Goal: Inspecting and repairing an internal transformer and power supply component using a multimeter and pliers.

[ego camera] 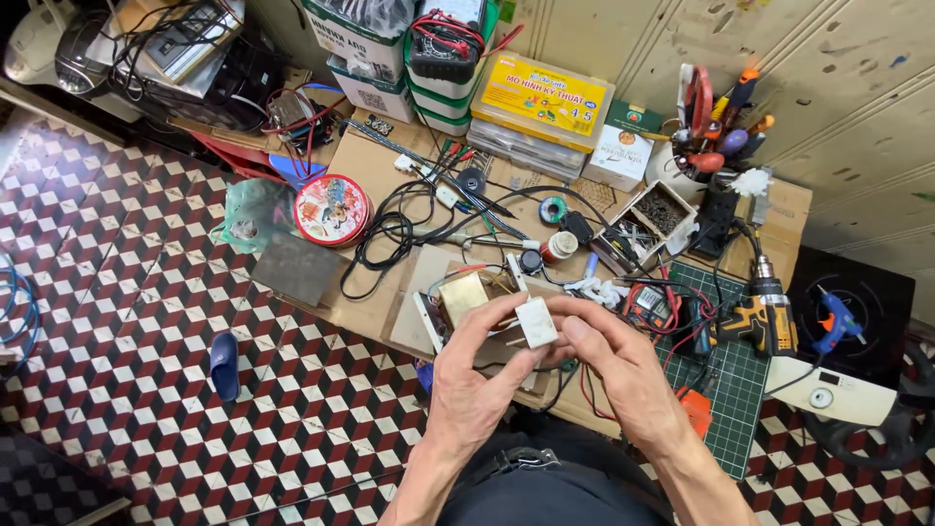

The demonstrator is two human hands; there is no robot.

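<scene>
Both hands, left hand (477,375) and right hand (609,360), pinch together on a small white block (536,322), tilted between their fingertips, just above the cluttered table (375,161).

the tiled floor (146,321) left of the worktop (375,166) lies open apart from a blue slipper (224,365). on the worktop, black cables (390,229) and a red tin (332,209) crowd the left; a drill (765,312) and tool cup (706,136) block the right.
</scene>
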